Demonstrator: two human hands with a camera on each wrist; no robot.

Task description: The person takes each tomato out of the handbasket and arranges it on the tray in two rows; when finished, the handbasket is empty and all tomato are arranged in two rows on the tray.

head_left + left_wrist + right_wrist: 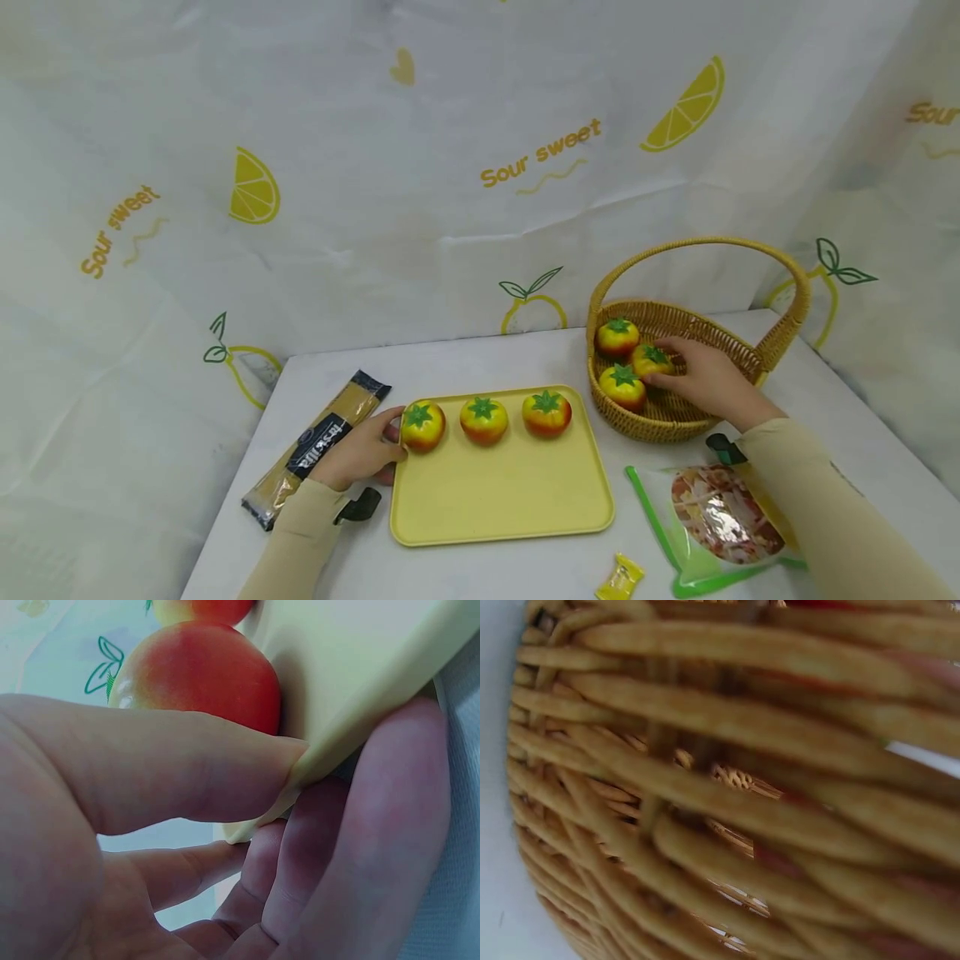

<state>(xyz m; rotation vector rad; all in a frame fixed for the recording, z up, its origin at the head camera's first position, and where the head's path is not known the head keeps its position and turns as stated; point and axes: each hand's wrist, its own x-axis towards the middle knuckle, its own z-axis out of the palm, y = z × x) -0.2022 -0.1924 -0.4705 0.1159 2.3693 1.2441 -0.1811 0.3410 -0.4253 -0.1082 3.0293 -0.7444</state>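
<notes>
Tomato [649, 362] between right-hand fingers [673, 343]

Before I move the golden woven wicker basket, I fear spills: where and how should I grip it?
Probably the arched handle of the golden basket, at its crown, from above: it stands upright, clear of the round red-yellow fruits and right hand inside.

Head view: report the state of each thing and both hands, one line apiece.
Tray: face up
Tray fruits: three in a row, leaves up
Basket: upright, handle raised
Basket fruits: three inside, one of them held
Left hand: grips the tray's left edge
Right hand: in the basket, holding a fruit
Pasta pack: lying flat
Green-edged bag: lying flat, partly hidden by the right sleeve
Yellow sachet: lying flat; opened or not, cannot tell
</notes>
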